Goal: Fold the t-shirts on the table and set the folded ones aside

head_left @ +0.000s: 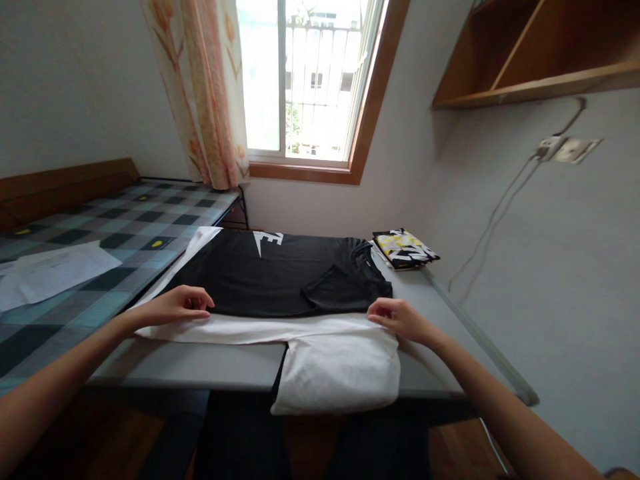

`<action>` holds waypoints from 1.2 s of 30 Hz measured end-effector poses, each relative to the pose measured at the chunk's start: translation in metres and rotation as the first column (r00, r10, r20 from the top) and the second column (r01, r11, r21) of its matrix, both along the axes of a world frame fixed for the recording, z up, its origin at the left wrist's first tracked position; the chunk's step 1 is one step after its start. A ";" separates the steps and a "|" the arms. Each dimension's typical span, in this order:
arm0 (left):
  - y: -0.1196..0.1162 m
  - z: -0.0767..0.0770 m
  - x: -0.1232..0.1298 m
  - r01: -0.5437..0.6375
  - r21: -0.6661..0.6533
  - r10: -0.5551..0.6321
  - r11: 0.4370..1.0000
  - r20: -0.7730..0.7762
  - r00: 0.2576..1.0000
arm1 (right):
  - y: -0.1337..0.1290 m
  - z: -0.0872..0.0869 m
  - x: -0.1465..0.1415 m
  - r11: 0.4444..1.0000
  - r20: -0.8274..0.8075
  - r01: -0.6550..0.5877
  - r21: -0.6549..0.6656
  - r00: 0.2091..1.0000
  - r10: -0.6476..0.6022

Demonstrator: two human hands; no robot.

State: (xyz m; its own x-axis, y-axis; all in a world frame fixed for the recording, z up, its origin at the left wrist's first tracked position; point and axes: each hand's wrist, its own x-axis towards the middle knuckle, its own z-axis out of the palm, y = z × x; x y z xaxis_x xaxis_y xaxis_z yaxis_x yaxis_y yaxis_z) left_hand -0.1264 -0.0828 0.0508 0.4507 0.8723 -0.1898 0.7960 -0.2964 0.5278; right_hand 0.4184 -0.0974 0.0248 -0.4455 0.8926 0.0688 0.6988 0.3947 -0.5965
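Note:
A black T-shirt [240, 277] with white print lies flat on the grey table, one sleeve turned over its body and the collar to the right. White fabric [345, 373] shows along its left and near sides, and a white sleeve hangs over the table's front edge. Whether black and white are one garment I cannot tell. My left hand [183, 303] is closed in a pinch at the near left edge of the black cloth. My right hand [400, 319] is closed too, its bent fingers at the near shoulder edge, over the white fabric. Both fingertips are partly hidden.
A folded, yellow-black-white printed garment [406, 249] lies at the table's back right. The table's raised rim [480, 340] runs along the right wall. At left is a bed with a checked cover [150, 230] and white papers [60, 270]. A shelf [530, 73] hangs upper right.

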 end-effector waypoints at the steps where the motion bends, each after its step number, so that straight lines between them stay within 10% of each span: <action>1: 0.001 0.000 -0.006 -0.004 0.049 0.005 0.999 -0.010 1.000 | 0.003 0.000 0.001 0.998 -0.011 0.004 0.067 1.000 -0.003; 11: 0.007 -0.007 -0.069 0.182 0.335 -0.129 0.925 -0.175 0.976 | 0.024 -0.014 0.023 0.945 0.128 -0.061 0.322 0.992 0.020; 22: 0.013 -0.023 -0.107 0.132 0.448 -0.037 0.884 -0.213 0.976 | 0.027 -0.019 0.034 0.977 -0.083 0.087 0.197 0.994 -0.071; 36: -0.003 -0.018 -0.104 -0.304 0.330 0.254 0.894 0.186 0.949 | 0.022 -0.033 0.040 0.957 -0.182 0.168 0.238 0.975 -0.126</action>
